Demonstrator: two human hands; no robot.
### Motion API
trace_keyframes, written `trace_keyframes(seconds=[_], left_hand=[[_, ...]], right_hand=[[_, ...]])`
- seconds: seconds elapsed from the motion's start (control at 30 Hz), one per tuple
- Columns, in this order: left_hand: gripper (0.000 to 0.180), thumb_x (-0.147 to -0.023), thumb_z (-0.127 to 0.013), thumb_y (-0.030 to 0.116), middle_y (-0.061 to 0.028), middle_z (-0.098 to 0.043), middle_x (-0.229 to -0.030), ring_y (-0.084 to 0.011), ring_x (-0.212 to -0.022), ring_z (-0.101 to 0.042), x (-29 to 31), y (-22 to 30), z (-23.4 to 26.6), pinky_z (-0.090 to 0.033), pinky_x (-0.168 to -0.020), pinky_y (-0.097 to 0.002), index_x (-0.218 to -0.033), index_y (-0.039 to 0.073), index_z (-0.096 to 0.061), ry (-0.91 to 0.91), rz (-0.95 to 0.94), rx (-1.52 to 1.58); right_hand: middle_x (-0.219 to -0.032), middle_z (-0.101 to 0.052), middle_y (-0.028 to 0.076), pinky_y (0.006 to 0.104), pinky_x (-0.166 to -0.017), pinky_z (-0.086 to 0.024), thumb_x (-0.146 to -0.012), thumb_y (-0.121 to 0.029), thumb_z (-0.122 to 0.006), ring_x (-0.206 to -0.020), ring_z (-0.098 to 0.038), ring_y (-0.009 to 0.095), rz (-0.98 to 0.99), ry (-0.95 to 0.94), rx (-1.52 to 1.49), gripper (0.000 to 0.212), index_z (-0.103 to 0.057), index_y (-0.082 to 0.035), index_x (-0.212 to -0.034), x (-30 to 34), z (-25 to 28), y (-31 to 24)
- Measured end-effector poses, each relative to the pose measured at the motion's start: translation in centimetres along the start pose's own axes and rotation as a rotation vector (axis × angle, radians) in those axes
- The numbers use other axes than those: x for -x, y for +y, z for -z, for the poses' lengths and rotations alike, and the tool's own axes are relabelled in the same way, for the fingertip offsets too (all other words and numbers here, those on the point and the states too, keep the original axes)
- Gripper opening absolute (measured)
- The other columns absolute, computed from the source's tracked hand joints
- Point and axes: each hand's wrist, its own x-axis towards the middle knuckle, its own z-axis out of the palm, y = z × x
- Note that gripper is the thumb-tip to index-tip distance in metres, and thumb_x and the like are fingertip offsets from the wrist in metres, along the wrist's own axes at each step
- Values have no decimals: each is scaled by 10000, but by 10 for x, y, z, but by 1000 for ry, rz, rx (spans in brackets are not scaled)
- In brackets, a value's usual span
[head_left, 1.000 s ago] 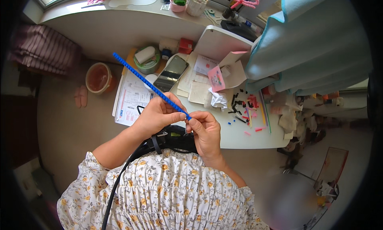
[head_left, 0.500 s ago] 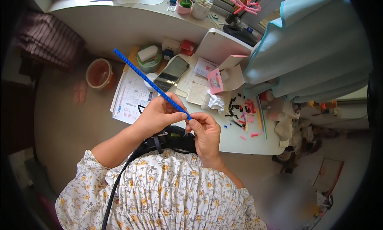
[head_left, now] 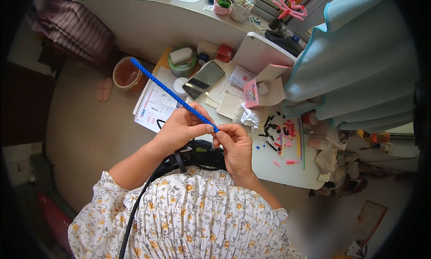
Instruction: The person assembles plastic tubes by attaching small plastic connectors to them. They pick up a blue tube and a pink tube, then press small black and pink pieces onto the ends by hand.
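A long blue beaded-looking stick (head_left: pixel 166 89), ridged along its length, slants up to the left from my hands. My left hand (head_left: pixel 183 125) is closed round its lower part, thumb along the near side. At the lower end my right hand (head_left: pixel 236 144) pinches the tip between thumb and fingers, close against the left thumb. Both hands are held over the near edge of the white table, in front of my body. Right of them, small black pieces (head_left: pixel 270 125), pink and red pieces (head_left: pixel 288 129) and two small blue bits (head_left: pixel 263 147) lie scattered on the table.
Thin coloured sticks (head_left: pixel 299 140) lie at the table's right. Beyond my hands are a smartphone (head_left: pixel 204 79), papers (head_left: pixel 157 104), crumpled tissue (head_left: pixel 249 117), an opened box (head_left: pixel 273 92) and a green bowl (head_left: pixel 183 66). A light-blue curtain (head_left: pixel 354 57) hangs at right; a bucket (head_left: pixel 127 74) stands on the floor.
The view has shifted, so the room and table sit a little differently in it. My hands keep nearly the same hold on the blue stick.
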Motion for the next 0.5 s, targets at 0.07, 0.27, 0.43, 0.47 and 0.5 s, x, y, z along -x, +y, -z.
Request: trace_keyframes(seconds=[0.07, 0.27, 0.43, 0.47, 0.5], left_hand=[[243, -752, -666, 36, -85, -610, -869, -130, -815, -591, 0, -1, 0, -472, -742, -250, -887, 27, -464, 8, 2, -15], [255, -747, -666, 17, -88, -608, -875, -131, -820, -592, -2, -2, -1, -477, -745, -248, -893, 26, -457, 12, 14, -27], [290, -733, -671, -12, -88, -601, -885, -130, -822, -592, -4, -4, 2, -485, -742, -243, -907, 26, -441, -18, -8, -36], [296, -730, -672, -16, -88, -600, -886, -130, -822, -592, -5, -4, 3, -486, -740, -242, -908, 26, -438, -20, -3, -44], [297, -730, -672, -18, -89, -600, -884, -129, -823, -592, -5, -3, 3, -487, -737, -239, -906, 27, -438, -19, -1, -54]], right_hand=[[-793, -618, 61, 193, -606, -474, -812, -38, -609, -660, -567, 86, -5, -6, 10, 127, -573, 9, -924, -1, 2, 0], [-793, -618, 60, 191, -604, -477, -815, -47, -609, -661, -568, 83, -14, -2, 45, 135, -567, 13, -928, -2, 4, -1], [-772, -606, 47, 189, -606, -480, -818, -54, -609, -659, -568, 78, 11, 4, 126, 134, -567, 18, -922, -3, 3, -1], [-772, -603, 45, 188, -606, -480, -817, -54, -610, -659, -567, 77, 17, 3, 132, 132, -567, 18, -920, -4, 3, -2], [-772, -600, 42, 187, -605, -480, -817, -53, -610, -659, -567, 76, 22, 3, 138, 131, -568, 19, -918, -4, 2, -2]])
